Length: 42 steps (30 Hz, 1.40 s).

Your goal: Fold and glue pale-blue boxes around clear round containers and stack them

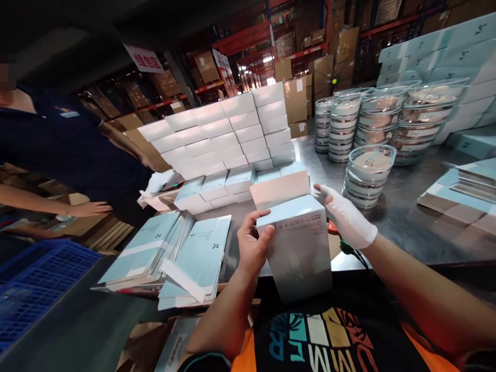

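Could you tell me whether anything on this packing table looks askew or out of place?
The flat cartons at the table's near-left edge are fanned and slipping, overhanging it. The boxes and tubs sit in neat stacks. Both hands hold one box.

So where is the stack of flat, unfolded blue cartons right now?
In the head view, the flat blue cartons lie at the table's near left edge, left of the left hand holding the box, in front of the stacked white boxes.

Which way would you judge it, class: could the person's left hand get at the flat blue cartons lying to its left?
Probably yes. The left hand grips the box, but the flat cartons lie close beside it on the table with nothing between; it would need to let go first.
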Tool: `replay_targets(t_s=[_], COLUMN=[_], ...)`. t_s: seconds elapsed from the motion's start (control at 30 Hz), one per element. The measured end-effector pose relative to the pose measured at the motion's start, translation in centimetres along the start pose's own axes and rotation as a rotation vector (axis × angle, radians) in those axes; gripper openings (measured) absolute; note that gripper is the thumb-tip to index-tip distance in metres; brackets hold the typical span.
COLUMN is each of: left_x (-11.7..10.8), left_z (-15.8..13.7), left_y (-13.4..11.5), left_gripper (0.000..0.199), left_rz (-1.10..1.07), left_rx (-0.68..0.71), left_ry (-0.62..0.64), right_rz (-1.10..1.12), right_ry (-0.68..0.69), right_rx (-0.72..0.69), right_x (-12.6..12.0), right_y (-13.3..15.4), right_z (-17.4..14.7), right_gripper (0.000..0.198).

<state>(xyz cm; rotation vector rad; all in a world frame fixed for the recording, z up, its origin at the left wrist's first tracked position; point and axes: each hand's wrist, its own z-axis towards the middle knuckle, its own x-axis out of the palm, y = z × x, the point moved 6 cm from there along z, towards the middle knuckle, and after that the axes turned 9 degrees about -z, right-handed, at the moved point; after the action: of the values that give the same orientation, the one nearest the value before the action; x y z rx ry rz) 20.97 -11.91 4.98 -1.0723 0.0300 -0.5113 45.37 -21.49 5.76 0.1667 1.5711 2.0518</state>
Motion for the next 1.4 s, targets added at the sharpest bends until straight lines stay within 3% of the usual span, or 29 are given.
replay_targets(t_s=[0.1, 0.23, 0.33, 0.43, 0.5, 0.63, 0.73, 0.8, 0.87, 0.97, 1.03, 1.13, 1.17, 1.23, 1.33, 1.4], left_x=[0.8, 0.2, 0.2, 1.2, 1.4, 0.9, 1.5, 2.5, 3.5, 3.6, 2.0, -2.3, -3.0, -2.1, 4.8, 10.4], left_z=[-0.3, -0.4, -0.3, -0.7, -0.8, -0.1, 0.4, 0.5, 0.3, 0.6, 2.4, 5.6, 6.2, 6.9, 5.7, 3.9], left_y=[-0.3, -0.2, -0.6, -1.5, -2.0, -2.9, -4.2, -5.1, -5.8, -7.2, -8.3, -8.0, -6.8, -2.5, 5.6, 9.7], left_gripper=[0.057, 0.054, 0.053, 0.031, 0.023, 0.023, 0.024, 0.033, 0.05, 0.066, 0.072, 0.104, 0.113, 0.115, 0.077, 0.062], left_rz=[0.031, -0.045, -0.059, 0.058, 0.076, 0.095, 0.297, 0.559, 0.752, 0.764, 0.645, 0.249, 0.087, -0.206, -0.489, -0.627], left_rx=[0.118, 0.289, 0.387, 0.506, 0.576, 0.637, 0.603, 0.552, 0.448, 0.364, 0.362, 0.329, 0.274, 0.053, -0.473, -0.673], left_ry=[0.069, 0.049, 0.182, 0.405, 0.477, 0.531, 0.664, 0.752, 0.854, 0.899, 0.662, 0.073, -0.064, -0.14, 0.041, 0.143], right_rz=[-0.029, -0.109, -0.206, -0.196, -0.19, -0.222, -0.294, -0.356, -0.419, -0.501, -0.619, -0.964, -1.071, -1.151, -1.126, -1.086], right_ry=[0.147, 0.255, 0.274, 0.319, 0.361, 0.362, 0.326, 0.284, 0.287, 0.32, 0.17, -0.301, -0.362, -0.378, -0.357, -0.382], right_rx=[-0.05, -0.212, -0.359, -0.465, -0.498, -0.56, -0.662, -0.784, -0.869, -0.78, -0.632, -0.305, -0.173, -0.019, -0.031, -0.078], right_x=[2.3, 2.0, 1.4, 1.3, 1.4, 1.1, 1.8, 2.9, 4.1, 3.3, -0.7, -10.1, -12.6, -16.2, -17.9, -17.9], right_y=[2.9, 2.6, 1.7, 2.0, 2.4, 2.6, 3.0, 3.9, 4.8, 5.0, 4.1, 1.0, -0.5, -3.2, -5.3, -5.6], right_z=[-0.1, -0.8, -2.0, -3.2, -3.4, -2.8, -3.4, -4.5, -5.3, -3.7, -0.7, 4.2, 5.4, 6.9, 7.1, 6.6], right_gripper=[0.075, 0.088, 0.062, 0.039, 0.035, 0.033, 0.033, 0.04, 0.06, 0.085, 0.077, 0.064, 0.06, 0.04, 0.015, 0.008])
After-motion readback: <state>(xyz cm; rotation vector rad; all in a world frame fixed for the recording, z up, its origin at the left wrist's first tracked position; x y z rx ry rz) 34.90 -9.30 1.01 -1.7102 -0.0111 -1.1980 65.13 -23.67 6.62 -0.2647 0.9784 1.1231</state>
